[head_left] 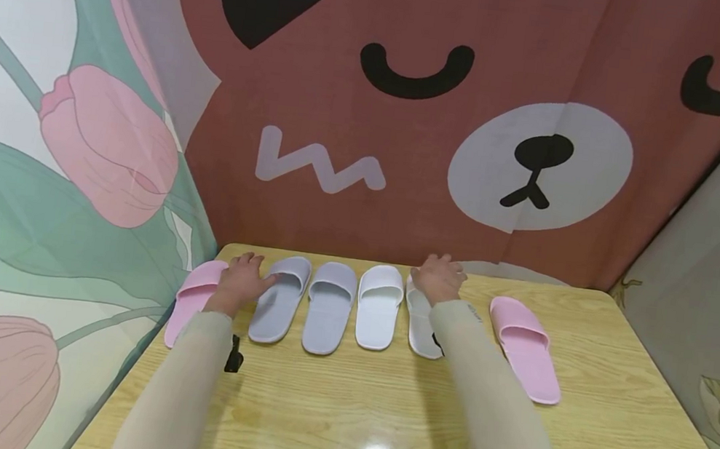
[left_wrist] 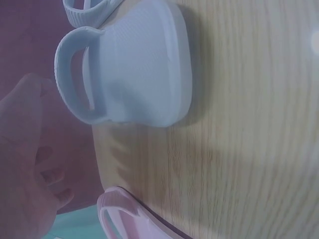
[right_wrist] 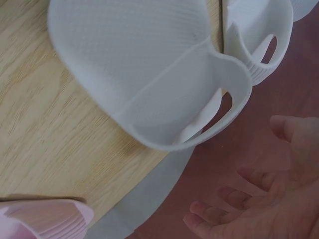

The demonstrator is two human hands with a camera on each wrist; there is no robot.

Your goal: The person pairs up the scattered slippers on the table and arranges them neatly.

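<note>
In the head view my left hand (head_left: 242, 284) hovers between the left pink slipper (head_left: 191, 302) and a grey slipper (head_left: 279, 307). Its fingers are spread, and nothing lies in them in the left wrist view, where the grey slipper (left_wrist: 144, 64) is closest. Over the toe end of a white slipper (head_left: 423, 326) reaches my right hand (head_left: 439, 280), partly covering it. The right wrist view shows that hand's fingers (right_wrist: 234, 196) loosely bent and empty, apart from the white slipper (right_wrist: 134, 55). Between the hands lie another grey slipper (head_left: 329, 313) and another white slipper (head_left: 378, 310).
A second pink slipper (head_left: 526, 352) lies to the right on the wooden table (head_left: 327, 411). A brown curtain (head_left: 307, 226) with a bear face hangs behind the far edge. Floral cloth (head_left: 111, 147) borders the left side, and a pale cloth (head_left: 715, 291) the right.
</note>
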